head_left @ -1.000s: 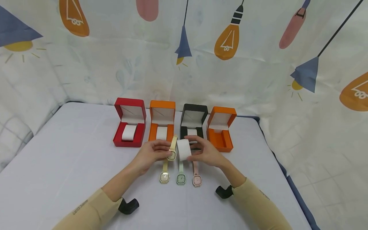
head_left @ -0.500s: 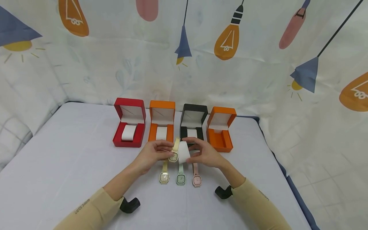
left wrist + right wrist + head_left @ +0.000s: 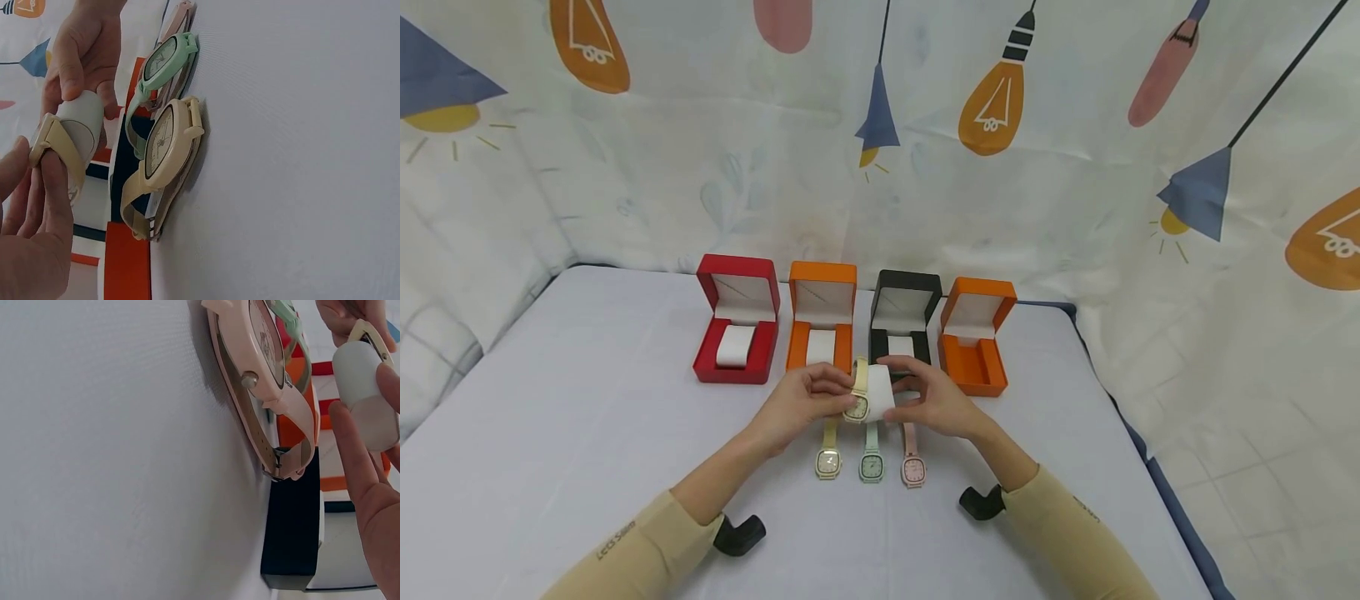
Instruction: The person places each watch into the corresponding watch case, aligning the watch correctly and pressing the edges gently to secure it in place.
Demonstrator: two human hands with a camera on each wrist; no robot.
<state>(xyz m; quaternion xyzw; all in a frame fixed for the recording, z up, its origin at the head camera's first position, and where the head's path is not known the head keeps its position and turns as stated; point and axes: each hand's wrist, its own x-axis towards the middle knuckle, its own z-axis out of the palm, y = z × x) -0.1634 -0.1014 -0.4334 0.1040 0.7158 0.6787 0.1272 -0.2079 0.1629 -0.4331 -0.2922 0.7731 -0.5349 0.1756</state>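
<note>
Between the thumb and fingers of my left hand [image 3: 801, 404], a pale yellow watch [image 3: 857, 407] is pinched by its case. My right hand [image 3: 938, 400] grips a white watch cushion [image 3: 881, 393] from the right side. In the left wrist view the strap of the held watch [image 3: 67, 150] loops round one end of the cushion [image 3: 86, 112]. The right wrist view shows the cushion [image 3: 359, 375] between thumb and fingers, with the watch at its far end. Below the hands lie a yellow watch [image 3: 828, 463], a mint green watch [image 3: 872, 467] and a pink watch [image 3: 913, 472].
Behind the hands stand open boxes: red [image 3: 737, 265], orange [image 3: 823, 271], dark green or black [image 3: 910, 277] and another orange [image 3: 985, 287]. The first three hold white cushions; the right orange box shows its bare orange compartment. White cloth [image 3: 587, 433] covers the table.
The left hand has brought the yellow watch rightward onto the white cushion, closing the gap between them. The right hand has tilted the cushion slightly. The watches on the table stay put.
</note>
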